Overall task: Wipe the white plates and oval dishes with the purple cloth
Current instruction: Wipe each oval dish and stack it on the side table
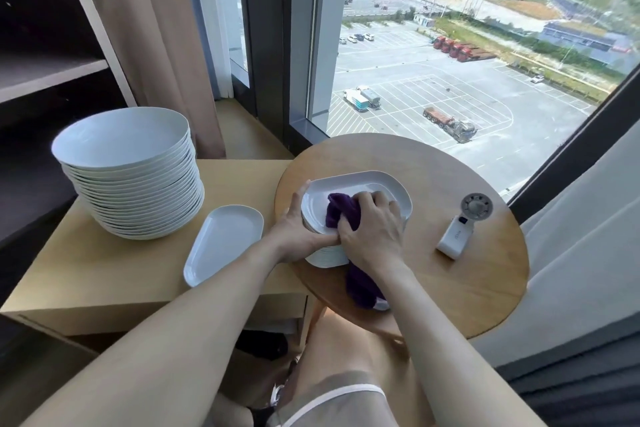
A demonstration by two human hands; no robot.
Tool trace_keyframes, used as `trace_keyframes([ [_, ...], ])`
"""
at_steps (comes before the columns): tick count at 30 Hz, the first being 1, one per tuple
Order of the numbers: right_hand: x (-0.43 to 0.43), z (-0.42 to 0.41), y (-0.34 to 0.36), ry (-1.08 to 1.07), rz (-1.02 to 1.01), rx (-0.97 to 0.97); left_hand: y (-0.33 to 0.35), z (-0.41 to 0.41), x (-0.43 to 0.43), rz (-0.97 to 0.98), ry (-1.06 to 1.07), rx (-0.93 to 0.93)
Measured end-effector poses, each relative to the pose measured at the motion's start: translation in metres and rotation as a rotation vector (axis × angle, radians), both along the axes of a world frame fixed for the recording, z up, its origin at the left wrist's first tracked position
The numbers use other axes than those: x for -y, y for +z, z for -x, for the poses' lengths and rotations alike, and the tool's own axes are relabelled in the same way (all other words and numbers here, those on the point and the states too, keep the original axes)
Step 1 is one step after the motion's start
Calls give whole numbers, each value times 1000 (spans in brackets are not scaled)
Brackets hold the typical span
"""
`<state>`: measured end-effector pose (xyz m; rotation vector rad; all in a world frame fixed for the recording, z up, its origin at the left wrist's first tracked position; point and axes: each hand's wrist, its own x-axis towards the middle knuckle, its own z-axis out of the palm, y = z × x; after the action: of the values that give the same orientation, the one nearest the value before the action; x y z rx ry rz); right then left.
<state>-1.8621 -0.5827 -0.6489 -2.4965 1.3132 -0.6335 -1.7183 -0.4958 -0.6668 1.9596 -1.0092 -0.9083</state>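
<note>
Right hand (372, 230) clenches purple cloth (341, 210) on oval dish (363, 184); left hand (296, 227) grips its rim. Forceful strokes may topple stack (325, 257) beneath them.

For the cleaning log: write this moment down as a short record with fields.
right hand: grips the purple cloth, pressing it on the top oval dish
left hand: holds the near-left edge of the dish stack
round table: carries the dish stack and a small white fan
side table: carries the round plates in a tall pile and a single oval dish beside them
</note>
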Motion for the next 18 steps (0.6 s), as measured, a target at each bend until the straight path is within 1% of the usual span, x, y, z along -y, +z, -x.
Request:
trace_keyframes([
  [3,-8,8,-12,-4,18,179,4,1,0,-16,-6,-5],
  [7,-19,16,-23,-13,83,344,4,-5,2,-44,-2,15],
  [9,-24,23,-29,-41,52,460,4,-6,4,-51,13,24],
  [11,-27,30,-31,-52,-24,555,4,-6,6,-38,15,55],
  [15,-23,40,-26,-29,-94,619,12,-6,9,5,-12,203],
  [18,-19,42,-18,-70,-140,681,23,-6,16,-9,-54,295],
])
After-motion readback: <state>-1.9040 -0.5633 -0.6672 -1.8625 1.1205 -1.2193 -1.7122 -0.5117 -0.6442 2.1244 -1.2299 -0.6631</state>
